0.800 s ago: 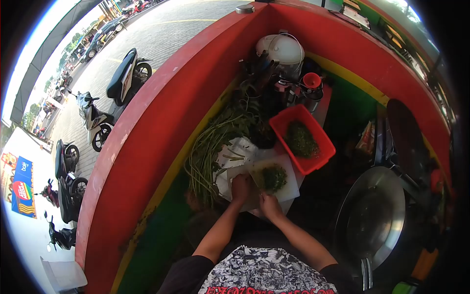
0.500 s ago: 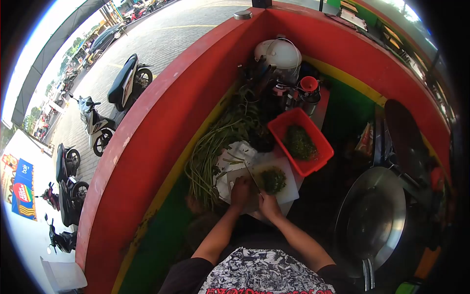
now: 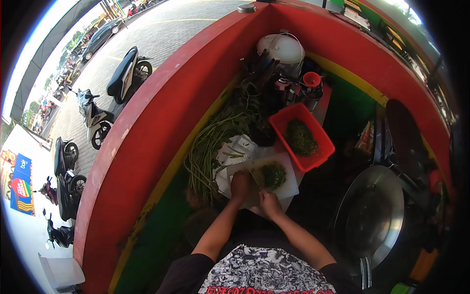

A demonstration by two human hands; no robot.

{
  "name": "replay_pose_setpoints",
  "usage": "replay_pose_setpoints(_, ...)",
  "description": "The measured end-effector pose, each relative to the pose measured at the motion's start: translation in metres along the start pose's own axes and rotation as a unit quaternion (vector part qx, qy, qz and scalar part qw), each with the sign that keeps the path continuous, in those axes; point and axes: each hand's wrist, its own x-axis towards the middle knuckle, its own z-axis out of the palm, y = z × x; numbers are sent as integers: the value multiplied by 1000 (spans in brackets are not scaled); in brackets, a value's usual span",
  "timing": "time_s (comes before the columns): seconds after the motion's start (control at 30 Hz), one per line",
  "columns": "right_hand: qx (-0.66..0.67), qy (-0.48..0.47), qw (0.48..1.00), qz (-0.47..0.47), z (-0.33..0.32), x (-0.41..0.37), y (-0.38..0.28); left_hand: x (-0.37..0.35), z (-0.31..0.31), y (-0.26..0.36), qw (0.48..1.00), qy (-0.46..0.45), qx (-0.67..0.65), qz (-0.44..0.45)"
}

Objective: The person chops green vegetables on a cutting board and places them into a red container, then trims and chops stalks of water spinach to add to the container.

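Observation:
My right hand (image 3: 270, 203) is closed around the handle of a knife (image 3: 256, 179), whose thin blade points away from me over a white cutting board (image 3: 290, 188). Just right of the blade lies a small pile of chopped greens (image 3: 274, 175). On the board's left part rests my left hand (image 3: 239, 185), its fingers curled down close to the blade; what they hold, if anything, is hidden. Beyond the board stands a red plastic basin (image 3: 320, 160) with more chopped greens (image 3: 300, 138) in it. Long leafy stalks (image 3: 205, 147) lie to the left, beside white wrapping (image 3: 237, 149).
A large metal wok (image 3: 372, 215) is at my right. At the back are a white lidded bucket (image 3: 286, 51) and a red funnel-like top (image 3: 312, 79). A low red wall (image 3: 171, 108) encloses the corner, with motorbikes (image 3: 122, 78) parked outside.
The knife blade has tipped lower and leftward, toward my left hand. Both hands stay in nearly the same place, and the view has shifted slightly.

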Motion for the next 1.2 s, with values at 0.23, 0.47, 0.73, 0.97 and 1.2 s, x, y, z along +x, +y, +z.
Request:
replay_pose_setpoints(0.23, 14, 35, 999, -24, -4, 17, -10, 8, -1, -9, 986, 20, -155, -62)
replay_pose_setpoints(0.47, -5, 16, 999, -29, -11, -4, -2, 6, 2, -8, 991, 6, -125, -45)
replay_pose_setpoints(0.73, -11, -20, 1000, 2, -8, 3, -4, 1, -4, -4, 997, -5, -70, -9)
replay_pose_setpoints(0.97, 23, 53, 998, -10, 5, 21, -1, -10, -9, -7, 996, 34, -52, 56)
replay_pose_setpoints(1.2, 15, -14, 1000, -1, -25, -6, -18, -6, -2, -11, 993, 45, -96, 46)
